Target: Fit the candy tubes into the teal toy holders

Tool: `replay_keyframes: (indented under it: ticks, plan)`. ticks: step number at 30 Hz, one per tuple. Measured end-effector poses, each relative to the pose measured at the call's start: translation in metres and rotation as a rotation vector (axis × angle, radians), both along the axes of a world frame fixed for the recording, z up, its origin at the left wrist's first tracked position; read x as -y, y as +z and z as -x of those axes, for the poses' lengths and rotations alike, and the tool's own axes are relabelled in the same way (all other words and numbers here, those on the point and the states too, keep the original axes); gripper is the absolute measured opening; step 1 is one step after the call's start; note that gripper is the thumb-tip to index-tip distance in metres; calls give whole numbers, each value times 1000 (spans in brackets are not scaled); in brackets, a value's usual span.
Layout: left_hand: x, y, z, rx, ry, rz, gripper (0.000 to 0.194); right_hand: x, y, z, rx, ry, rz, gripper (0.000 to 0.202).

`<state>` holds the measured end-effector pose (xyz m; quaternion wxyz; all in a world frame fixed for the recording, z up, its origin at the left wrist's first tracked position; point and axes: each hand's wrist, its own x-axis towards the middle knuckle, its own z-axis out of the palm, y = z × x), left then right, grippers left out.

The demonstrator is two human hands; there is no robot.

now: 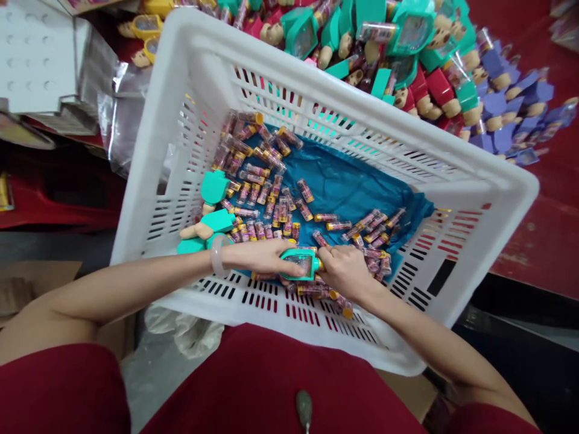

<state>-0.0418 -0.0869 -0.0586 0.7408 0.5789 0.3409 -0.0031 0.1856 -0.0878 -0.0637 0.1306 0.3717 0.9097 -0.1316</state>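
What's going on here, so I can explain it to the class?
A person's left hand holds a green toy piece over a white crate. The right hand is at its narrow end, but what those fingers grip is hidden. Yellow-capped tubes lie on blue sheeting in the crate, with more green pieces at the left. Beyond it, colourful toys are heaped.

a white box (34, 57) sits beside clear film (124, 129), with pale crumpled plastic (194, 334) by grey floor (151, 374).
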Motion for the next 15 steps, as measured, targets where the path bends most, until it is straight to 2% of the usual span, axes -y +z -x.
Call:
replay_keyframes:
  ticks: [2,5,11,13,15]
  plan:
    - [4,2,-4,-12,63,-68,38,4,1,1,14,0,19,12]
    - [15,4,-9,-96,87,-106,37,10,4,4,87,-23,73,14]
    - [25,7,-11,-200,30,-188,38,16,7,5,175,-16,213,22]
    - [24,7,-11,-212,2,-267,39,14,6,5,167,-15,226,20]
    - [22,6,-10,-247,-33,-412,42,9,4,4,144,-23,214,20]
